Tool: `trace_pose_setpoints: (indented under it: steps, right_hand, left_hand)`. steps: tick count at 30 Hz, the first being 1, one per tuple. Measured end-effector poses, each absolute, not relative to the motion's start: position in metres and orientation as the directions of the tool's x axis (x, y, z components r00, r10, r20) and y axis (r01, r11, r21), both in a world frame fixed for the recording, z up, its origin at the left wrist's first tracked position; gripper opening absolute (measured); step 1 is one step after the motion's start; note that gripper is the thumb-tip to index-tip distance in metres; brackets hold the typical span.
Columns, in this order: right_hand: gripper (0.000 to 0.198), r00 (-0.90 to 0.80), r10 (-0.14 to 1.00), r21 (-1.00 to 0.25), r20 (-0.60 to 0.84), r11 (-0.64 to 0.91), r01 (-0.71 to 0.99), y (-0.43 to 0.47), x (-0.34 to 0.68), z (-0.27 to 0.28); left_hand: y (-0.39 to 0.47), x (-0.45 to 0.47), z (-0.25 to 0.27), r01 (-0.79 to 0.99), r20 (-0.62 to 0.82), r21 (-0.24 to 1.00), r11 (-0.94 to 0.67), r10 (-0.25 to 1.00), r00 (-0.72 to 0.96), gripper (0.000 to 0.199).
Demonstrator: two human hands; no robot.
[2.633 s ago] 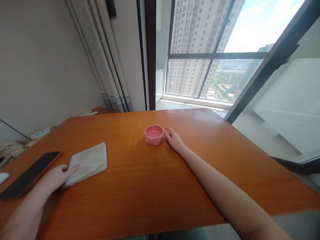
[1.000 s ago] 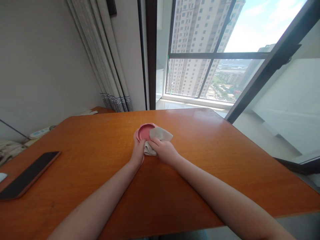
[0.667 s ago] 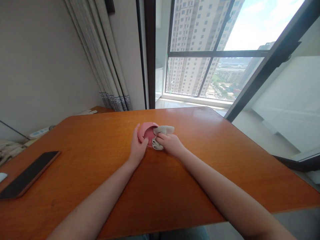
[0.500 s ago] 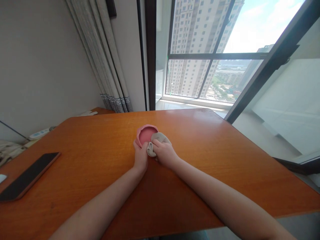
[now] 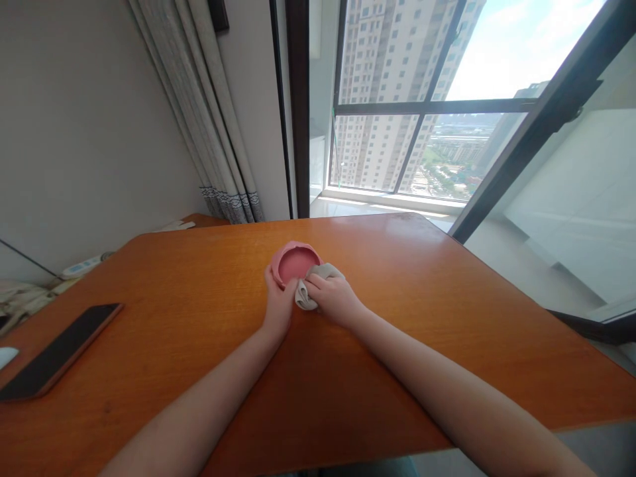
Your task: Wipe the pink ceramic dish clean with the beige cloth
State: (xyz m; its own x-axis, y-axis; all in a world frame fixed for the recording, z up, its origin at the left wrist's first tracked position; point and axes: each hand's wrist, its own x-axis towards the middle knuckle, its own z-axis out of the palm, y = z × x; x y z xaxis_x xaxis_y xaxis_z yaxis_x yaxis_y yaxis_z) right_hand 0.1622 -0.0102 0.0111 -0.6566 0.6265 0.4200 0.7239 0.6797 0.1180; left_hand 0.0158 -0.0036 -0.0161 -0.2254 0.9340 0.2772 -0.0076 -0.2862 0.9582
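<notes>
A pink bowl (image 5: 294,262) with a wavy outer edge is tilted so that its hollow faces me. My left hand (image 5: 279,297) grips its lower left side, thumb at the near rim. In my right hand (image 5: 334,296) is a bunched light grey cloth (image 5: 305,296), pressed against the bowl's right rim. Part of the cloth spreads over the back of the fingers, and a folded end hangs between the two hands. The bowl's underside is hidden, so I cannot tell whether it touches the table.
The brown wooden table (image 5: 199,278) spreads out under my arms. At its left lies a dark flat board (image 5: 62,351) with a white object (image 5: 6,356) beside it. Behind the table are a grey curtain (image 5: 199,112) and a large window (image 5: 397,109).
The bowl has turned slightly and shows more of its inside. My right hand and the cloth have shifted a little to the right along the rim.
</notes>
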Motion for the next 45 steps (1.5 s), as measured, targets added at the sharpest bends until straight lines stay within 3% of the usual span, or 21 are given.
trace_pose_setpoints:
  steps: [3, 7, 11, 15, 18, 22, 26, 29, 32, 35, 39, 41, 45]
  right_hand:
    - [0.023, -0.689, 0.616, 0.137, 0.382, 0.700, 0.701, -0.008, 0.166, 0.015]
    - [0.025, -0.673, 0.657, 0.164, 0.341, 0.663, 0.730, 0.002, 0.183, 0.019]
    - [0.024, -0.651, 0.667, 0.137, 0.363, 0.652, 0.745, 0.000, 0.179, 0.015]
    - [0.020, -0.665, 0.636, 0.083, 0.392, 0.695, 0.714, -0.006, 0.165, 0.011]
    - [0.021, -0.683, 0.623, 0.115, 0.382, 0.701, 0.704, -0.003, 0.169, 0.012]
    - [0.027, -0.651, 0.640, 0.156, 0.408, 0.654, 0.740, 0.004, 0.185, 0.011]
    - [0.025, -0.630, 0.609, 0.129, 0.481, 0.662, 0.738, 0.002, 0.179, 0.003]
    - [0.022, -0.648, 0.546, 0.134, 0.531, 0.701, 0.701, 0.002, 0.173, -0.001]
    - [0.023, -0.692, 0.523, 0.175, 0.497, 0.721, 0.671, 0.009, 0.180, 0.001]
    - [0.023, -0.667, 0.582, 0.196, 0.464, 0.667, 0.719, 0.014, 0.191, 0.004]
    - [0.024, -0.654, 0.603, 0.187, 0.458, 0.653, 0.734, 0.007, 0.184, 0.003]
    - [0.023, -0.652, 0.600, 0.165, 0.463, 0.665, 0.728, 0.004, 0.177, 0.002]
    - [0.022, -0.703, 0.568, 0.166, 0.427, 0.715, 0.679, 0.007, 0.178, 0.004]
  left_hand:
    - [0.003, 0.004, -0.010, 0.096, 0.329, 0.944, -0.315, 0.915, -0.235, 0.054]
    - [0.007, -0.007, 0.001, 0.270, 0.427, 0.881, -0.388, 0.898, -0.104, 0.060]
    - [-0.001, 0.010, -0.008, 0.103, 0.353, 0.935, -0.339, 0.919, -0.179, 0.070]
    - [-0.004, 0.021, -0.021, -0.113, 0.175, 0.973, -0.202, 0.961, -0.213, 0.055]
    - [0.000, 0.012, -0.016, 0.011, 0.215, 0.976, -0.219, 0.947, -0.237, 0.046]
    - [0.000, 0.005, 0.001, 0.169, 0.366, 0.924, -0.343, 0.922, -0.127, 0.053]
    - [-0.005, 0.014, -0.005, 0.055, 0.313, 0.950, -0.309, 0.930, -0.190, 0.065]
    - [-0.004, 0.017, -0.013, -0.012, 0.282, 0.956, -0.293, 0.930, -0.235, 0.060]
    - [0.000, 0.010, -0.010, 0.118, 0.323, 0.945, -0.304, 0.924, -0.207, 0.051]
    - [0.002, 0.005, -0.003, 0.225, 0.397, 0.903, -0.367, 0.912, -0.103, 0.056]
    - [-0.001, 0.014, -0.011, 0.059, 0.338, 0.941, -0.332, 0.925, -0.177, 0.072]
    - [0.000, 0.018, -0.019, -0.057, 0.274, 0.955, -0.290, 0.941, -0.197, 0.071]
    - [0.007, 0.011, -0.023, -0.006, 0.274, 0.960, -0.280, 0.944, -0.183, 0.061]
